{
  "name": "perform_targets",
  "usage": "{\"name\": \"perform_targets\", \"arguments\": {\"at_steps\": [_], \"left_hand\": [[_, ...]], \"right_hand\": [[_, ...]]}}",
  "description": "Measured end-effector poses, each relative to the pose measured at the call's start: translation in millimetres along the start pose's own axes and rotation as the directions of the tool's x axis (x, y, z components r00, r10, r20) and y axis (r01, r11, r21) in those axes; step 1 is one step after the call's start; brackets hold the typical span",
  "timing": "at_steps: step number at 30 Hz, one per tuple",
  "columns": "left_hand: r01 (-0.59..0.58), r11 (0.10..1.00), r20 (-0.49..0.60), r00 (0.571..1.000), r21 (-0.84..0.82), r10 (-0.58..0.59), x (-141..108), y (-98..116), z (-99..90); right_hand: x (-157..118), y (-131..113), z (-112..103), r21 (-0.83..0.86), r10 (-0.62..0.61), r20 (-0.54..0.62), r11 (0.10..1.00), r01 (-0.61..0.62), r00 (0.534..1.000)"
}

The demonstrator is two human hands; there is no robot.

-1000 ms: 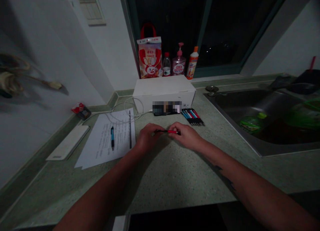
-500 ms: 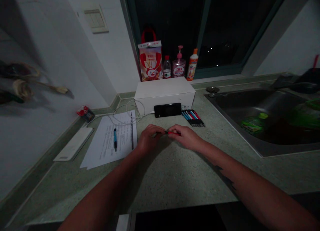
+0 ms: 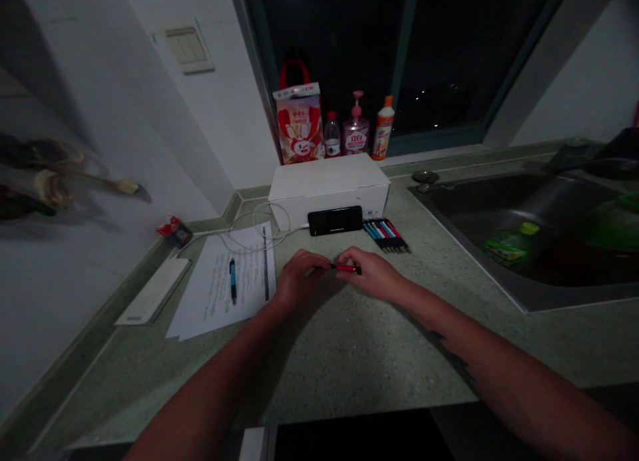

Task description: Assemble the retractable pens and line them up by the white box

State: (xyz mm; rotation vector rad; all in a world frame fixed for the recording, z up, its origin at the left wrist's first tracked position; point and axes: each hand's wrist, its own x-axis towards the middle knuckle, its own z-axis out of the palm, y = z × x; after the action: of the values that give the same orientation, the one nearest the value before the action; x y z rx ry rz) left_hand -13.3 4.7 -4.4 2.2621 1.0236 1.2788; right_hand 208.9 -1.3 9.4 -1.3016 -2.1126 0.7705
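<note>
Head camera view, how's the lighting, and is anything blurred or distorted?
In the head view, lighting is dim, the window black; the left hand and right hand, holding a red pen, shadow the countertop; shapes on the left wall are blurred, and edges bow from wide-angle distortion.

The pink pump bottle (image 3: 356, 136) reads 立白; other print too small.

Pen (image 3: 346, 268): both ends hidden by left hand (image 3: 299, 278) and right hand (image 3: 372, 275). Paper (image 3: 219, 281): print too small to read. Sink (image 3: 519, 215): right end cut off by frame edge. Wall items (image 3: 50, 189): blurred.
</note>
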Motion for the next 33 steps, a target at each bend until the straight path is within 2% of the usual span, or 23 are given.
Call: {"name": "perform_targets", "arguments": {"at_steps": [6, 10, 15, 19, 23, 27, 31, 33], "left_hand": [[0.049, 0.999, 0.005, 0.999, 0.023, -0.049, 0.3, 0.9, 0.2], [0.026, 1.000, -0.025, 0.999, 0.010, -0.026, 0.2, -0.9, 0.7], [0.013, 1.000, -0.028, 1.000, 0.001, -0.013, 0.3, -3.6, 0.7], [0.027, 1.000, -0.040, 0.999, -0.014, -0.027, 0.0, -4.1, 1.7], [0.024, 0.999, -0.039, 0.999, -0.031, -0.025, -0.4, -3.5, 2.8], [0.056, 0.998, -0.052, 0.997, -0.028, -0.057, -0.6, -5.1, 3.5], [0.073, 0.997, -0.047, 0.996, -0.029, -0.075, -0.4, -6.4, 3.5], [0.076, 0.997, -0.049, 0.996, -0.026, -0.077, -0.2, -5.7, 3.4]], "right_hand": [[0.6, 4.6, 0.9, 0.001, -0.045, 0.048, 0.999, 0.045, 0.998], [0.0, 3.9, -0.2, 0.020, -0.020, -0.010, 1.000, 0.020, 1.000], [-0.3, 3.9, -0.7, 0.026, -0.062, 0.046, 0.998, 0.061, 0.997], [-0.1, 8.5, 1.3, 0.074, -0.040, -0.033, 0.996, 0.043, 0.999], [-0.3, 10.9, 0.7, 0.017, -0.068, 0.000, 0.998, 0.068, 0.998], [-0.9, 10.6, -0.2, 0.018, -0.044, -0.036, 0.999, 0.045, 0.998], [-1.4, 10.3, -1.3, -0.018, -0.058, 0.016, 0.998, 0.059, 0.998], [-1.6, 10.0, -2.2, -0.016, -0.051, -0.014, 0.999, 0.051, 0.999]]}}
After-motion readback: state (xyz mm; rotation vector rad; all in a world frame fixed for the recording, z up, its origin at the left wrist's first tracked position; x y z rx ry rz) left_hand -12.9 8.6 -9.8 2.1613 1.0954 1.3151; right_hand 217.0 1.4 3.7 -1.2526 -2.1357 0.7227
